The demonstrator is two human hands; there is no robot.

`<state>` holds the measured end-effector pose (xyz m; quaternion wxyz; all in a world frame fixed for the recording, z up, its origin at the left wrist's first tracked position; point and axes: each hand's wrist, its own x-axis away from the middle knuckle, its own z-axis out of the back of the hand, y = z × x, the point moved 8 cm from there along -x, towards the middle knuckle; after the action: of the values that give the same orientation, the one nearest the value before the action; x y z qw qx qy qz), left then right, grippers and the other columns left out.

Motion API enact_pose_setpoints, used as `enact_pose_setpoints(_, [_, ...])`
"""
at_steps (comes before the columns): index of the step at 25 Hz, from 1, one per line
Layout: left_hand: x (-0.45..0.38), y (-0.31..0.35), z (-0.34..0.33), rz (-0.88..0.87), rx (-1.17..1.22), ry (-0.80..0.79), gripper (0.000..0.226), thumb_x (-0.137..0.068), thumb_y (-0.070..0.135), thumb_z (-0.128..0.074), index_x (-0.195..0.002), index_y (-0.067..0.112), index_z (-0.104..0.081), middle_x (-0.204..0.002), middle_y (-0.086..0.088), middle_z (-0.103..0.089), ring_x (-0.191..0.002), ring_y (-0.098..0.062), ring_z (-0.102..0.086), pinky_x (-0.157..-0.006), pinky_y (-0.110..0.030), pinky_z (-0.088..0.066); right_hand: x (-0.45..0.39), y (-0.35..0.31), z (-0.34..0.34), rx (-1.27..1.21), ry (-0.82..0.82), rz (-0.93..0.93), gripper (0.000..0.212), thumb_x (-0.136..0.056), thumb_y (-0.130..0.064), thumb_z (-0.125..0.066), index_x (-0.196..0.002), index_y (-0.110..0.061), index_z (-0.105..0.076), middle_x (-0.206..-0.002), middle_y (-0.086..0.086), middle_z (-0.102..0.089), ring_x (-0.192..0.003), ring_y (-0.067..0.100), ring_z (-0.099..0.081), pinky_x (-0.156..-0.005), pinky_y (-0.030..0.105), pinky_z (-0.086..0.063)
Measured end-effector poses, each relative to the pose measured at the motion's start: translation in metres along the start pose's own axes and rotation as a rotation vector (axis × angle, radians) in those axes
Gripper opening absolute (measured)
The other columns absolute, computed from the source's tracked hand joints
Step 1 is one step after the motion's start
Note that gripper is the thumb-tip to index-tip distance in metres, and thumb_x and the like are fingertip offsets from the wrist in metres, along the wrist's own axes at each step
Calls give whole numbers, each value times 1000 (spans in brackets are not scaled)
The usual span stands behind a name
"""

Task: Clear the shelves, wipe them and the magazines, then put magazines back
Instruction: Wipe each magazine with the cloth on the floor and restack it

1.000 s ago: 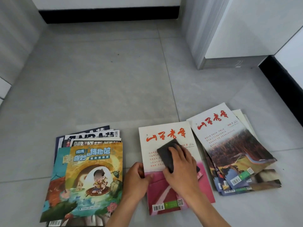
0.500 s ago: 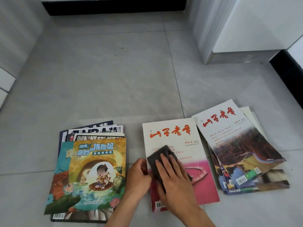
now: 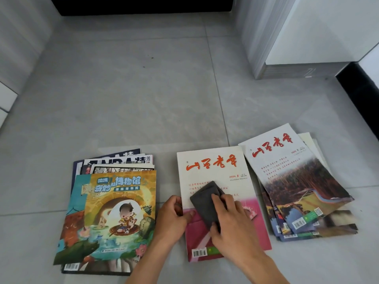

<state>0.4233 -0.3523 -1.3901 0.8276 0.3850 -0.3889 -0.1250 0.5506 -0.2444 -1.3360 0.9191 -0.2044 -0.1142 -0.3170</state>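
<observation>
Magazine with white-and-pink glossy cover [image 3: 215, 173] flat on grey tiled floor [image 3: 133, 89], between two stacks. Right hand [image 3: 231, 224] presses folded dark grey cloth [image 3: 205, 201] on it; left hand [image 3: 172, 218] pinches its left edge. Likely light, floppy, slick; lift by the spine edge.

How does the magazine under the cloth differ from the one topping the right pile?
The middle magazine lies alone, square to the view; the right pile's top magazine sits angled on a fanned stack. The middle one's lower cover is pink, dated 2024 8; the right one shows a reddish landscape, dated 2025 9. Only the middle one is touched: left hand steadies it, right hand presses the grey cloth. Both share the red title.
</observation>
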Motion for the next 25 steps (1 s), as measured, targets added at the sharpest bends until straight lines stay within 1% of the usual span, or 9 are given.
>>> enact_pose_setpoints(4, [1, -3, 0, 23, 2, -5, 23, -80, 17, -80, -89, 22, -60, -80, -1, -69, -75, -16, -66, -61, -25, -51, 0, 31, 7, -2, 204, 82, 70, -79, -12, -73, -143, -20, -46, -135, 3, -53, -108, 24, -63, -82, 35, -59])
enact_pose_setpoints(6, [3, -2, -1, 28, 19, -17, 23, -81, 15, -79, -91, 23, -59, -82, 3, -70, -76, -11, -67, -60, -20, -50, 5, 27, 2, 96, 288, 104, 76, -69, -15, -81, -137, -16, -49, -137, 11, -55, -118, 32, -59, -96, 49, -53])
enact_pose_setpoints(8, [4, 0, 0, 14, 16, -7, 23, -81, 14, -79, -91, 22, -60, -80, 5, -70, -72, -8, -66, -54, -13, -46, 11, 2, -21, 117, 266, 206, 61, -84, -22, -66, -142, -19, -45, -149, 7, -48, -139, 32, -43, -114, 51, -33])
enact_pose_setpoints(10, [4, 2, -1, 13, 8, -9, 23, -81, 15, -78, -91, 24, -59, -81, 4, -70, -72, -8, -66, -51, -11, -43, 6, 2, -36, 129, 277, 235, 54, -101, -32, -41, -153, -23, -34, -160, 2, -33, -150, 27, -27, -119, 48, -22])
enact_pose_setpoints(13, [4, -1, -1, 27, 1, -34, 24, -83, 20, -77, -91, 29, -56, -87, 6, -70, -78, -8, -66, -54, -12, -46, -31, 39, -15, 75, 309, 135, 54, -107, -43, -23, -156, -20, -29, -162, 2, -27, -150, 25, -25, -119, 48, -31])
enact_pose_setpoints(17, [5, 1, -1, 8, 19, -41, 25, -82, 17, -78, -89, 29, -57, -81, 10, -69, -74, -4, -66, -60, -21, -53, -60, 35, -3, -55, 415, -139, 58, -102, -44, -28, -153, -17, -34, -160, 7, -32, -150, 30, -23, -119, 53, -28])
enact_pose_setpoints(21, [3, 2, 1, -11, 65, -50, 22, -81, 11, -78, -84, 23, -60, -64, 12, -66, -59, -3, -61, -54, -24, -50, -61, -26, -17, 44, 366, 444, 49, -99, -41, -43, -145, -26, -48, -154, -1, -43, -148, 26, -29, -118, 50, -31])
enact_pose_setpoints(22, [2, 0, 0, -1, 61, -63, 22, -81, 13, -78, -86, 24, -60, -71, 10, -69, -65, -5, -65, -57, -25, -53, -72, -5, -5, 17, 408, 394, 48, -98, -41, -44, -143, -25, -50, -154, 1, -44, -147, 26, -32, -117, 51, -33])
enact_pose_setpoints(25, [1, -3, -2, 24, 36, -79, 23, -83, 17, -77, -90, 28, -58, -85, 4, -71, -78, -10, -69, -60, -21, -53, -98, 70, 25, -196, 536, -193, 53, -96, -45, -37, -141, -22, -54, -157, 14, -36, -144, 36, -34, -112, 57, -35])
